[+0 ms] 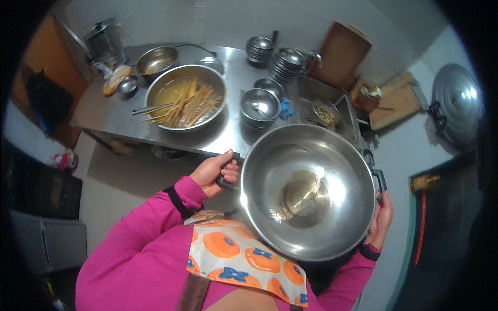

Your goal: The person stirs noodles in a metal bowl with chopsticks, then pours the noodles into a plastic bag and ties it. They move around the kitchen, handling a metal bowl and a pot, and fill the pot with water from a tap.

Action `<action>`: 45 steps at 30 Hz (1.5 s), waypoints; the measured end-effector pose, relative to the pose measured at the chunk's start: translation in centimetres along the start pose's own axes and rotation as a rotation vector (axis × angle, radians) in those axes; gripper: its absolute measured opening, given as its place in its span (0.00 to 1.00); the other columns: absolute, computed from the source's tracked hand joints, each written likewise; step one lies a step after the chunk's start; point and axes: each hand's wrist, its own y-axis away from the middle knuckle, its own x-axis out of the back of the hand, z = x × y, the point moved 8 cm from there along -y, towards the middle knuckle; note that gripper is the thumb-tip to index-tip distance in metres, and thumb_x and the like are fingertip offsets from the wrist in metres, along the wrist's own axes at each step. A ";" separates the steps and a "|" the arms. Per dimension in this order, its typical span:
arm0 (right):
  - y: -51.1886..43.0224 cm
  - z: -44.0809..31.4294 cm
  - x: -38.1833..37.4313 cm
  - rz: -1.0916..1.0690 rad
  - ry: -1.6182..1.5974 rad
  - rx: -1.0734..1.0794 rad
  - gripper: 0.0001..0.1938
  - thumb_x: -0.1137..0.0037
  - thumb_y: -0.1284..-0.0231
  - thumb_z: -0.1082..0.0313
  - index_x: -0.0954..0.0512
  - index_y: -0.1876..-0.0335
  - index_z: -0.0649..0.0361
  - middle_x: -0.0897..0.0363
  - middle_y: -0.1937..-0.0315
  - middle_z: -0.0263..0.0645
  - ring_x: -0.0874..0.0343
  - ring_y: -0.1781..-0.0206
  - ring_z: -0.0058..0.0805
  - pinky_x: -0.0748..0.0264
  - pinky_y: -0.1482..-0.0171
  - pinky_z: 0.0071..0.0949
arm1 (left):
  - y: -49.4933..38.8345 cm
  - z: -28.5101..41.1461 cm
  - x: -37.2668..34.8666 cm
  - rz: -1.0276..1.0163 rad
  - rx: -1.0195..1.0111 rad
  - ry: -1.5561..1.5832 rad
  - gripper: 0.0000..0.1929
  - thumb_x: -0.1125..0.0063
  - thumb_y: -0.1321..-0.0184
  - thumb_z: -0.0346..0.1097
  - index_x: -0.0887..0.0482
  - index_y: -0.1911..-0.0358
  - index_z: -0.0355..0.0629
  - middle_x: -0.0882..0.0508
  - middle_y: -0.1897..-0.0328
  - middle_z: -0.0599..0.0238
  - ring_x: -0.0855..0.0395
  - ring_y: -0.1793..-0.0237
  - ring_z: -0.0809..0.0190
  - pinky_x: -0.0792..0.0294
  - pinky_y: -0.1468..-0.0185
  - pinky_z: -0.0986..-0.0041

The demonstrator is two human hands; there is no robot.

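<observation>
A large steel wok (307, 194), held between my two hands, shows a thin pool of liquid and brownish marks at its bottom. My left hand (220, 173) grips its black handle on the left side. At the right rim my right hand (382, 217) is around the other black loop handle, its fingers partly hidden by the wok. Beyond the wok, on the steel table, stands a big metal basin (224, 97) with liquid, many wooden chopsticks and metal tongs or utensils. Nearer the wok is a stack of steel bowls (260, 107) with a spoon in the top one.
Behind the wok is a steel sink (350, 112) holding a bowl of food scraps (325, 112). A blue cloth (286, 109) lies beside it. More stacked bowls (288, 64), a smaller basin (156, 61) and a blender jug (105, 41) line the table's back. A large lid (455, 101) hangs at right.
</observation>
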 end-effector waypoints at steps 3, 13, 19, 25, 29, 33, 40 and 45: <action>0.5 -0.9 3.8 0.041 -0.044 0.032 0.10 0.53 0.29 0.62 0.27 0.58 0.63 0.24 0.69 0.35 0.24 0.68 0.21 0.24 0.65 0.21 | -2.6 -2.3 -1.9 -0.040 0.029 -0.054 0.10 0.54 0.28 0.39 0.33 0.64 0.41 0.33 0.76 0.75 0.39 0.80 0.78 0.42 0.77 0.85; -5.5 -2.0 11.6 0.179 0.014 0.012 0.10 0.53 0.28 0.62 0.27 0.58 0.62 0.25 0.65 0.35 0.24 0.64 0.24 0.24 0.61 0.24 | -12.0 -4.2 -8.3 -0.031 0.090 -0.164 0.08 0.58 0.26 0.37 0.34 0.66 0.46 0.35 0.76 0.77 0.41 0.80 0.78 0.43 0.76 0.85; -15.8 -1.7 11.1 0.208 0.032 -0.057 0.11 0.53 0.28 0.60 0.27 0.58 0.61 0.25 0.67 0.33 0.24 0.64 0.25 0.24 0.60 0.25 | -18.5 -0.9 -12.2 -0.102 -0.016 -0.307 0.10 0.57 0.27 0.37 0.34 0.69 0.46 0.35 0.76 0.76 0.41 0.79 0.77 0.43 0.75 0.83; -27.1 -0.6 8.2 0.235 -0.016 -0.187 0.11 0.56 0.27 0.60 0.27 0.59 0.59 0.24 0.68 0.32 0.24 0.67 0.24 0.23 0.64 0.25 | -23.9 2.9 -14.0 -0.056 -0.094 -0.341 0.09 0.55 0.28 0.36 0.33 0.67 0.45 0.34 0.75 0.74 0.39 0.78 0.75 0.39 0.72 0.79; -34.4 1.9 5.9 0.155 -0.091 -0.269 0.11 0.57 0.27 0.58 0.28 0.61 0.57 0.24 0.70 0.32 0.24 0.71 0.24 0.23 0.66 0.25 | -26.8 4.9 -14.1 -0.007 -0.148 -0.325 0.09 0.54 0.28 0.37 0.33 0.67 0.45 0.33 0.75 0.74 0.37 0.77 0.73 0.36 0.70 0.77; -42.3 3.6 3.9 0.087 -0.014 -0.301 0.12 0.56 0.27 0.57 0.28 0.61 0.56 0.25 0.71 0.31 0.25 0.71 0.23 0.23 0.66 0.24 | -29.1 5.9 -13.5 0.093 -0.184 -0.288 0.09 0.54 0.28 0.37 0.33 0.66 0.44 0.32 0.75 0.73 0.35 0.76 0.72 0.34 0.67 0.75; -55.6 8.9 1.7 0.046 0.081 -0.347 0.13 0.53 0.28 0.55 0.26 0.64 0.56 0.26 0.75 0.29 0.30 0.77 0.19 0.29 0.73 0.21 | -33.0 5.9 -12.6 0.254 -0.269 -0.251 0.09 0.55 0.28 0.39 0.33 0.65 0.43 0.30 0.73 0.70 0.31 0.73 0.68 0.28 0.61 0.69; -63.5 12.6 -0.4 -0.109 0.119 -0.432 0.13 0.50 0.30 0.55 0.26 0.66 0.55 0.23 0.73 0.32 0.24 0.73 0.24 0.23 0.67 0.25 | -35.2 5.0 -13.0 0.319 -0.326 -0.244 0.09 0.54 0.28 0.38 0.32 0.64 0.43 0.29 0.73 0.69 0.30 0.73 0.68 0.28 0.59 0.68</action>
